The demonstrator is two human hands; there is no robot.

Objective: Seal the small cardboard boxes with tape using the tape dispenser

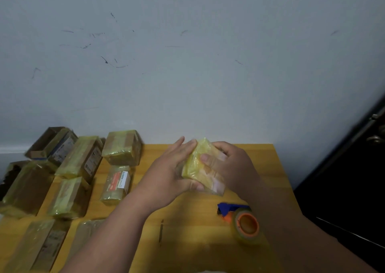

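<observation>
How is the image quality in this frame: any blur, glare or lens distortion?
Head view: soft overall, with motion blur on the left hand, the right hand and the taped box they hold; wide-angle bending along the dark door edge; dim, flat lighting; mild sheen on the tape dispenser.

Dim, flat indoor light; soft overall focus; hands [200, 166] motion-blurred; wide-angle bending at edges; dark right corner.

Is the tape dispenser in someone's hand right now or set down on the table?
Set down. The tape dispenser lies on the table, while both hands hold a taped box.
</observation>
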